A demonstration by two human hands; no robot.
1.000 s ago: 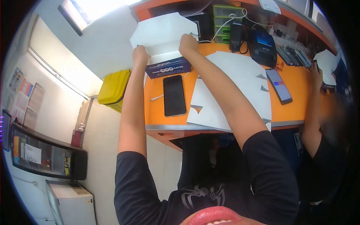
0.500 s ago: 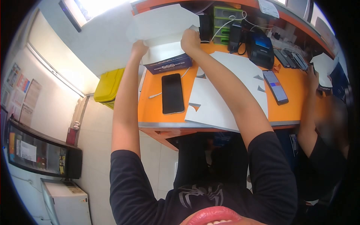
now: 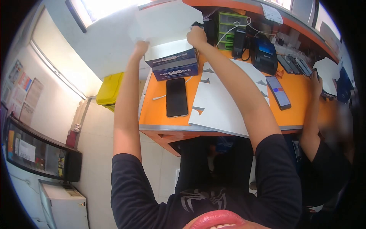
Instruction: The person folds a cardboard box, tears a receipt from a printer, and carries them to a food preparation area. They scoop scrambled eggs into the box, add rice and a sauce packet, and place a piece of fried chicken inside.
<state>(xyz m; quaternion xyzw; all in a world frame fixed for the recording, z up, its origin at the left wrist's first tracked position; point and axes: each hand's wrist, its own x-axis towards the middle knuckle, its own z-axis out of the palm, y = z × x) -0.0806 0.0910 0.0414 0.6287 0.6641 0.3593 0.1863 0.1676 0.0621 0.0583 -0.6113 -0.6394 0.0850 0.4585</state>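
My left hand (image 3: 141, 48) grips the left side of an open carton (image 3: 170, 54), fingers closed at its corner. The carton's right corner is in my right hand (image 3: 196, 36), also closed. Its white lid stands raised at the back and its blue front bears printing. Directly below it is another blue printed box (image 3: 175, 72). A black phone (image 3: 177, 97) lies in front of the boxes beside a white cable. Flat white card sheets with cut notches (image 3: 225, 103) lie under my right forearm.
A second phone (image 3: 278, 92) lies right of the sheets. Behind are green drawers (image 3: 226, 28), a black printer (image 3: 264, 56) and several devices with cables. At the right a co-worker's hand (image 3: 316, 84) is at another white box (image 3: 327, 75). A yellow bin (image 3: 110, 90) stands left.
The carton in my hands has risen slightly, and more of the blue box beneath it shows. The co-worker's hand has shifted slightly down.
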